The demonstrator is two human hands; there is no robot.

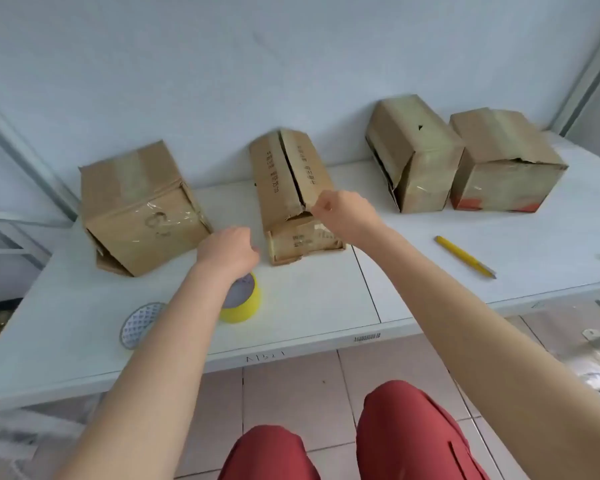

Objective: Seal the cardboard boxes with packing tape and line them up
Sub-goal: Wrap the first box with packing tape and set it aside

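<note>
Unsealed cardboard box [291, 174] stands mid-table [326, 306] between taped boxes [136, 209]. Right hand [343, 211] pinches its flap corner. Left hand [229, 251], fingers curled, grasp indeterminate, overhangs the yellow tape roll [245, 306]. A yellow pen-like tool [465, 256] lies to the right.

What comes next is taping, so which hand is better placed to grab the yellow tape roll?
Left. The left hand is next to the tape roll; the right hand pinches the middle box's flap.

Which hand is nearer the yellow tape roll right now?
Left. The left hand is just beyond the yellow tape roll, wrist over it; the right hand is farther off, at the open box flap.
</note>
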